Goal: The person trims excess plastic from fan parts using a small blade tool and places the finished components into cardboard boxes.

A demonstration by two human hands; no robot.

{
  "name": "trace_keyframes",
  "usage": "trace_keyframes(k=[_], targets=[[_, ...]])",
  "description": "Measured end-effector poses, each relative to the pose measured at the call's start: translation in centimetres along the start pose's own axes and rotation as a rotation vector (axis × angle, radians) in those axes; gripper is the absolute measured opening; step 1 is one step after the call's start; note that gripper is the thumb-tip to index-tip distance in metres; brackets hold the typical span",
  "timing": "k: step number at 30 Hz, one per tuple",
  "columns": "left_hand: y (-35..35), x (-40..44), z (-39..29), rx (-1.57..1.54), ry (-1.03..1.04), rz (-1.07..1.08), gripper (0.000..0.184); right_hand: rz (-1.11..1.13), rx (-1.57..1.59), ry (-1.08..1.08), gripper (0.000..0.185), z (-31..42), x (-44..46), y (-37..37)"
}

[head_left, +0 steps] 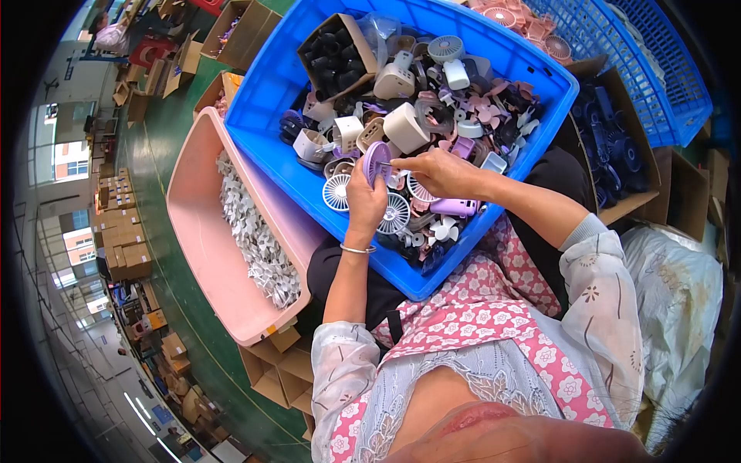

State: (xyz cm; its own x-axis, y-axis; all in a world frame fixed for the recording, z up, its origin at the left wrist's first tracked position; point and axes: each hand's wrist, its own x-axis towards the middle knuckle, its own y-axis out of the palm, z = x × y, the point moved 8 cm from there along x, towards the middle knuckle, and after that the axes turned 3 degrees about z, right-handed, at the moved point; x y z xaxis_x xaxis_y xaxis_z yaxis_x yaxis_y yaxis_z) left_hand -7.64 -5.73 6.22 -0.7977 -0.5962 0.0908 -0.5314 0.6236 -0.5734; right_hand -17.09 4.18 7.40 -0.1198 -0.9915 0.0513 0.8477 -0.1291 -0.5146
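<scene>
In the head view my left hand (365, 202) is closed around a round purple fan head (377, 162), held tilted on its edge above the blue bin (309, 197). My right hand (438, 173) has its fingers curled, the thumb and index finger meeting the face of the fan head. Whatever sits between those fingertips is too small to make out. Below both hands lie white fan grilles (394, 214) and a purple fan handle (455, 207). Cream housings (405, 128) and a white mini fan (448, 58) lie farther back among mixed plastic parts.
A pink tub (195, 220) with many small white pieces stands left of the bin. Inside the bin is a carton of black parts (336, 58). To the right are a carton of dark blue fan parts (610, 147) and a blue crate (617, 62).
</scene>
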Motion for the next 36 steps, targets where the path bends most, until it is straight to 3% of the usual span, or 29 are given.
trace_keyframes(k=[3,6,10,13,14,16,20,21,23,24,25,26,27,28,29,31,36], targets=[[0.0,0.5,-0.5,0.086,0.039,-0.032,0.032,0.008,-0.016,0.045,0.038,0.1,0.1,-0.5],[0.5,1.2,-0.8,0.088,0.069,-0.038,0.033,-0.120,-0.044,0.002,0.038,-0.3,0.0,-0.3],[1.4,1.1,-0.4,0.255,0.085,-0.042,0.045,-0.133,-0.056,0.001,0.037,-0.5,-0.1,-0.1],[1.2,1.1,-0.7,0.267,0.034,-0.030,0.046,-0.130,-0.042,-0.010,0.037,-0.5,-0.1,-0.1],[1.4,1.0,-0.3,0.289,0.105,-0.092,0.045,-0.114,-0.065,0.005,0.037,-0.8,0.1,0.2],[0.7,1.4,-0.1,0.279,0.027,-0.095,0.044,-0.139,0.038,-0.011,0.036,-0.2,0.4,0.1],[-1.5,2.1,-0.8,0.195,-0.007,-0.186,0.037,-0.074,0.204,0.253,0.024,-1.2,1.6,0.1],[-2.1,2.2,0.2,0.299,0.082,-0.341,0.035,-0.052,0.092,0.228,0.020,-0.6,1.6,-0.3],[-6.9,2.2,2.4,0.289,-0.077,-0.552,0.032,-0.019,-0.088,0.118,0.019,-1.5,0.0,0.0],[-8.6,2.3,3.4,0.207,-0.188,-0.551,0.031,-0.097,-0.123,0.086,0.019,-0.7,-0.9,-1.1],[-9.8,2.1,2.6,0.187,-0.142,-0.612,0.033,-0.196,0.035,0.114,0.021,-1.6,-1.3,-1.6],[-9.8,2.0,2.2,0.187,-0.169,-0.576,0.035,-0.174,0.143,0.103,0.025,-3.7,-0.8,-1.0],[-8.8,1.8,1.3,0.281,-0.071,-0.591,0.038,-0.046,0.565,0.389,0.030,-3.6,-0.5,-0.6],[-7.0,1.8,-0.4,0.296,-0.062,-0.472,0.040,-0.084,0.808,0.349,0.035,-3.0,0.4,-0.9],[-4.4,1.4,-1.8,0.432,0.139,-0.432,0.041,-0.130,1.018,0.407,0.038,-3.4,1.2,-0.7],[0.9,0.2,-3.8,0.363,0.349,-0.228,0.039,-0.127,1.118,0.464,0.041,-3.7,1.8,-0.3],[3.9,-1.5,-6.9,0.300,0.374,-0.056,0.031,-0.127,1.009,0.614,0.016,-5.6,0.3,0.5]])
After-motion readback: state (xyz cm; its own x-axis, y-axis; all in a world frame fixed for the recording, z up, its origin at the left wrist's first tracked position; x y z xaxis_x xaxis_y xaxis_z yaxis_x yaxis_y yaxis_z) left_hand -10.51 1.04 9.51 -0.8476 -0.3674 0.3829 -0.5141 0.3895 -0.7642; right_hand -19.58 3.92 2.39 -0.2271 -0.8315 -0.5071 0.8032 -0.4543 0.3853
